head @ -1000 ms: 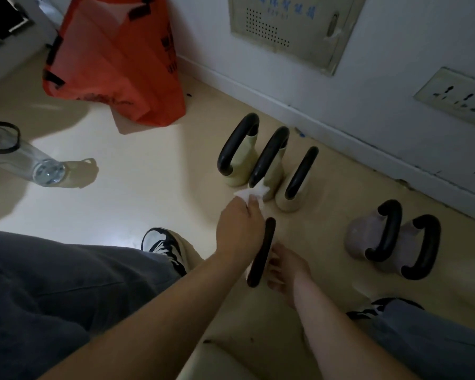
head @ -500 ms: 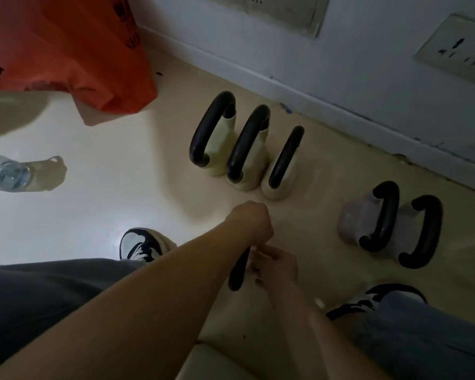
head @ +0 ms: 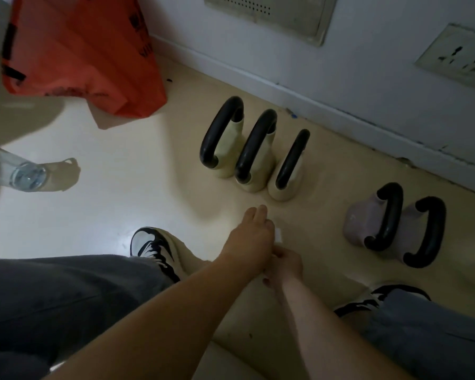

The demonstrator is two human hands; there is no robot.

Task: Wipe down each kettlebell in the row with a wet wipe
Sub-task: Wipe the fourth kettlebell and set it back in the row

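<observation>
**While both hands crowd one weight, the wipe could slip out of sight**

Although the nearest kettlebell sits right under the crossed wrists, almost none of it shows. The left hand (head: 251, 237) reaches over it with fingers bent downward, and a small corner of the white wipe (head: 278, 235) peeks out at its right edge. I judge that hand pinches the wipe, though the grip itself is hidden. The right hand (head: 284, 263) curls underneath, touching the left; what it holds cannot be told.

Taking the three cream kettlebells (head: 254, 157) as the landmark, the hands work just in front of them, and two grey kettlebells (head: 395, 223) lie tipped over to their right.

Risks from here:
- With so little wipe showing, it may bunch up and clean only a narrow strip.
- Working blind under the forearm, the person could skip the far side.
- The cream ones stand touching, so a knock could topple them.
</observation>
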